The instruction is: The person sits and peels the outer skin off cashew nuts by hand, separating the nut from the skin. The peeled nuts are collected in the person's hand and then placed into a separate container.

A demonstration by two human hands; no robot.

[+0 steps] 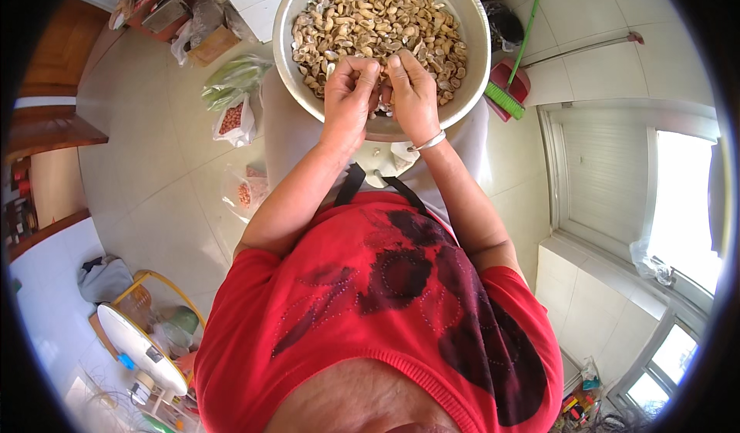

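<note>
Over a wide metal basin [281, 51], my left hand [348, 95] and my right hand [413, 95] meet with thumbs and fingertips pinched together. Between them is a small piece, apparently a peanut [383, 70], mostly hidden by the fingers. Many peanut shells, perhaps with whole peanuts among them [376, 20], fill the basin beneath. The basin rests at my lap, between my knees. A silver bangle [429, 142] circles my right wrist.
Left on the tiled floor are a plastic bag of reddish peanut kernels [232, 119], another such bag [245, 194] and bagged green vegetables [234, 80]. A green broom [505, 101] and red dustpan [520, 80] stand right of the basin. A white fan [141, 346] is at lower left.
</note>
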